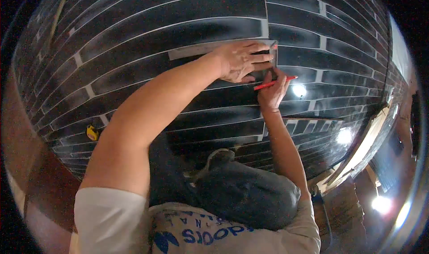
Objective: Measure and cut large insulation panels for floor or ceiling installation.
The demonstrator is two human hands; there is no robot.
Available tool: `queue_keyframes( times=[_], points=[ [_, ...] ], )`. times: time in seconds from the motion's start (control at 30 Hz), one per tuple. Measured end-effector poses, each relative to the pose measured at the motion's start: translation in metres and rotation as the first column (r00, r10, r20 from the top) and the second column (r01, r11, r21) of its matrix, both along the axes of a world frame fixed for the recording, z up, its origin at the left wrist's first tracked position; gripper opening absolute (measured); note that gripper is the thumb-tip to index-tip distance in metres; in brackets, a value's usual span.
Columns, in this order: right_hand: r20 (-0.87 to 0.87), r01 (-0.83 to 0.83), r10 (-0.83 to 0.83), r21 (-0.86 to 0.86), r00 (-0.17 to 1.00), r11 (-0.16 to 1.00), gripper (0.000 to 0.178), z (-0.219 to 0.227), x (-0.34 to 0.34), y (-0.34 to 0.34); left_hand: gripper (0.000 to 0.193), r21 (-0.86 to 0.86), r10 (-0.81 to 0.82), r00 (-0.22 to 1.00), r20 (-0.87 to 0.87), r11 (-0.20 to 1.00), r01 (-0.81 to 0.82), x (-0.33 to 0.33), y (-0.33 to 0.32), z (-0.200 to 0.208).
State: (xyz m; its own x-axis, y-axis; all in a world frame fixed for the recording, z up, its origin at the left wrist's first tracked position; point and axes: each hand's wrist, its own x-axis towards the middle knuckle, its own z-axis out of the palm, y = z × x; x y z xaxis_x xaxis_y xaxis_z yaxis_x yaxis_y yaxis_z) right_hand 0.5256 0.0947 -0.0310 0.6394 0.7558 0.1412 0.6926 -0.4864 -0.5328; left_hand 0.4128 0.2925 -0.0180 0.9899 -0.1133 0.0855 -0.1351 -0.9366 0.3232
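Note:
My left hand (243, 61) presses down on a grey metal square (192, 50), its fingers spread toward the tool's right end. The long arm of the square runs left across a dark row, and a short arm points toward me beside my fingertips. Just below and to the right, my right hand (273, 92) is closed round a red pencil (290, 78). That pencil lies slantwise across the fingers, close to the square's short arm. Fingers of the two hands nearly meet, so the spot between them is partly hidden.
Dark rectangular pieces (214, 7) in staggered rows with pale joints surround my hands. A yellow tape measure (92, 133) lies at the left. My bent knee (250, 191) is in front of me. A pale wooden board (362, 149) edges the right side, near a bright lamp (381, 204).

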Motion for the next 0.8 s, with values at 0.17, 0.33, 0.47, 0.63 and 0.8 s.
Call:
queue_keyframes(
  times=[0.17, 0.33, 0.47, 0.63, 0.8],
  points=[
    [0.007, -0.027, 0.027, -0.001, 1.0, 1.0, 0.027, -0.002, -0.003, 0.004, 0.075, -0.013, 0.015, 0.997, 0.074, 1.0, -0.014, -0.006, -0.001, -0.013],
    [0.051, -0.101, 0.103, -0.04, 0.993, 0.994, 0.024, 0.008, 0.004, 0.002, 0.076, -0.01, -0.004, 1.0, -0.006, 1.0, 0.004, -0.005, -0.003, -0.01],
    [-0.171, -0.091, 0.111, 0.124, 0.979, 0.988, 0.044, 0.041, 0.043, 0.005, 0.071, -0.11, 0.028, 0.997, 0.076, 0.994, -0.019, -0.004, -0.004, -0.008],
    [-0.407, -0.163, 0.181, 0.078, 0.895, 0.984, 0.034, 0.09, 0.053, 0.074, 0.067, -0.055, 0.044, 0.997, 0.06, 0.998, -0.041, -0.011, 0.002, -0.006],
    [-0.561, -0.475, 0.425, 0.063, 0.711, 0.878, 0.02, 0.117, 0.0, 0.158, 0.065, -0.06, -0.048, 0.926, -0.375, 0.998, 0.028, -0.006, 0.01, 0.033]
  ],
)
